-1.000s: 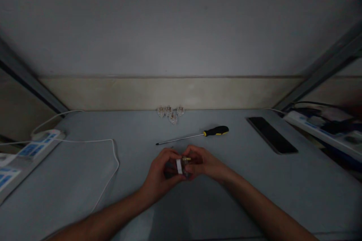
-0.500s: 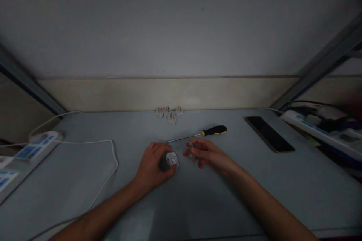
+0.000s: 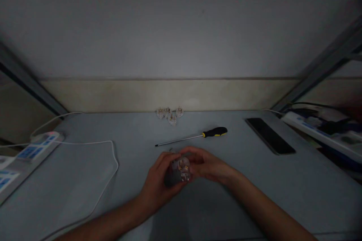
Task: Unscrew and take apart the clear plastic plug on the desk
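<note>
Together, the left hand (image 3: 156, 185) and the right hand (image 3: 208, 165) are clamped on a three-pin mains plug (image 3: 180, 169), gripping it from opposite sides and meeting around it, close to the near edge of the group of things on the desk (image 3: 85, 128). The plug sits in the hands just in front of the person, and the dim light makes it hard to tell whether it touches the desk. Its brass pins (image 3: 183, 167) face up toward the camera, and a dark grey body shows beneath them. Just beyond the hands, a screwdriver (image 3: 215, 132) lies flat, with its black-and-yellow handle to the right and its long thin shaft reaching left, well past the plug. Farther back, four small transparent plug-like pieces (image 3: 169, 116) sit bunched together near the desk's far edge, at the foot of a beige wall band (image 3: 169, 96). To the right, a black smartphone (image 3: 270, 135) lies at an angle on the desk, well apart from the hands. On the left, a white power strip (image 3: 35, 151) with blue markings rests near the desk's edge, and a white cable (image 3: 115, 154) loops across the desktop. On the far right, another power strip (image 3: 316, 131) sits among dark cables (image 3: 313, 110).
</note>
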### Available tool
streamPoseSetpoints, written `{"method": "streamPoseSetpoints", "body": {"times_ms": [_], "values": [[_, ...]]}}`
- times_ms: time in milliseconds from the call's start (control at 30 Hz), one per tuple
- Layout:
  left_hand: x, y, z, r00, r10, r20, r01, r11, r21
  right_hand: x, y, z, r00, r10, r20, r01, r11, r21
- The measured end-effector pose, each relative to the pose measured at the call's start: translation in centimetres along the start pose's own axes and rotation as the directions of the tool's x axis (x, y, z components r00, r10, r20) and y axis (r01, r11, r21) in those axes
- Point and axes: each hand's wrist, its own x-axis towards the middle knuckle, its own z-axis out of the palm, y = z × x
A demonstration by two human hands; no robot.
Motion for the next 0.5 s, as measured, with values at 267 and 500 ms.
{"method": "streamPoseSetpoints", "body": {"times_ms": [267, 500], "values": [[-0.5, 1.1, 0.3, 0.997, -0.035, -0.065, 0.029, 0.995, -0.097, -0.5, -0.7, -0.1, 0.991, -0.110, 0.079, 0.123, 0.975, -0.183], [-1.5, 1.9, 1.4, 0.992, -0.127, -0.015, 0.122, 0.975, -0.187, -1.2, -2.5, 0.1, 0.906, -0.411, 0.099, 0.396, 0.742, -0.541]]}}
